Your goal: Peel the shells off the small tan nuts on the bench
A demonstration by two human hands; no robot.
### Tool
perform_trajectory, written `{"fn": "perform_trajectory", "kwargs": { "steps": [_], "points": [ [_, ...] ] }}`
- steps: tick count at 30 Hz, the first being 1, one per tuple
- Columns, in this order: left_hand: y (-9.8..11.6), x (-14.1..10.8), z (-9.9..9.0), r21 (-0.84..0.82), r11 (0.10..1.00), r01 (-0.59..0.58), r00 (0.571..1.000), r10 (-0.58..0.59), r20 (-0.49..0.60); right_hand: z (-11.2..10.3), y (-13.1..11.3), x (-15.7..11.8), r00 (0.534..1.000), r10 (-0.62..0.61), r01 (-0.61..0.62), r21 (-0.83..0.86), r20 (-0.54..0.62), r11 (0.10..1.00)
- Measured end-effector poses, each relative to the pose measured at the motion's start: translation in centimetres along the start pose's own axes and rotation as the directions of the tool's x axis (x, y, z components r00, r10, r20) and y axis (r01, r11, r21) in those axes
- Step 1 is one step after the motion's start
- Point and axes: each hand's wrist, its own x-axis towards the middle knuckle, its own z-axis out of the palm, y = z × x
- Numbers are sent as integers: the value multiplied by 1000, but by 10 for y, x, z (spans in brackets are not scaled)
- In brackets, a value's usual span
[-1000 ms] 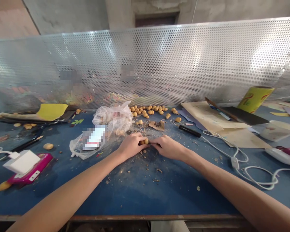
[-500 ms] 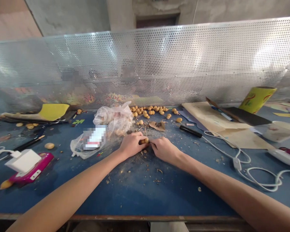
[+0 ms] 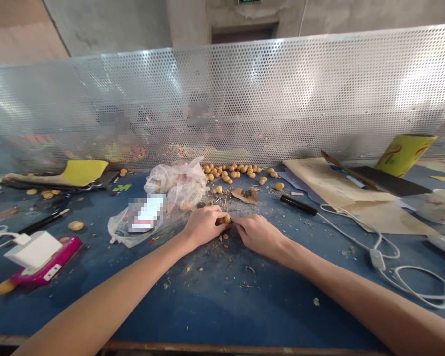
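My left hand point(image 3: 204, 226) is closed around a small tan gourd point(image 3: 225, 218), whose rounded end pokes out between thumb and fingers. Just right of that end, the fingers of my right hand point(image 3: 260, 237) are pinched together. Whatever they hold, if anything, is too small or hidden to name. Both hands are low over the blue table point(image 3: 207, 301), among scattered chips and crumbs. Beyond them lie a brown scrap point(image 3: 245, 195) with debris on it and a heap of similar gourds point(image 3: 234, 170).
A clear plastic bag point(image 3: 178, 178) and a blurred phone point(image 3: 147, 213) lie left of the hands. A black cylindrical tool point(image 3: 298, 204) with a white cable lies right. A pink power strip point(image 3: 65, 257) stands at left. A perforated metal panel point(image 3: 259, 99) borders the back.
The view has shifted slightly, so things at the right appear further right. My hands keep nearly the same pose around the gourd, with its end a little more exposed.
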Motion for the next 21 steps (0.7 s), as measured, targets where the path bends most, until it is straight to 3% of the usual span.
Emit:
{"fn": "perform_trajectory", "kwargs": {
  "steps": [21],
  "points": [
    [-1, -1, 0, 65, 998, -1, 1000, 2, -6, -11, 3, -2, 996, -88, 88, -27, 10, 996]
  ]
}}
